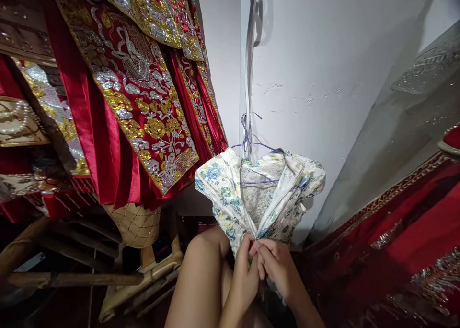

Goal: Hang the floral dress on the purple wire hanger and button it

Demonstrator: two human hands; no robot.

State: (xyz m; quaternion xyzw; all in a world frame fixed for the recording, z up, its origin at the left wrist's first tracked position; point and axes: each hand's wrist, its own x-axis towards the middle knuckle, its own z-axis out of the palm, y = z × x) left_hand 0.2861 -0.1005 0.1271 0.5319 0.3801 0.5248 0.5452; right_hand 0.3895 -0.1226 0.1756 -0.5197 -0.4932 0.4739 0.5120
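Observation:
A short-sleeved white dress or blouse with blue and yellow flowers (226,189) hangs on a thin purple wire hanger (246,138) in front of me. Its front lies open in a V from the collar down. At the bottom of that V, my left hand (247,263) pinches the cloth at the front edge. Close against it, my right hand (275,261) is also closed on the garment, fingertips meeting those of the left. My fingers cover the exact spot they grip, so any fastener there is hidden.
Red satin costumes with gold and silver sequins (154,107) hang at the left. Below them stands a bamboo chair (143,280). A pale strap (247,69) runs down the white wall (309,54). More red embroidered cloth (406,232) fills the right side.

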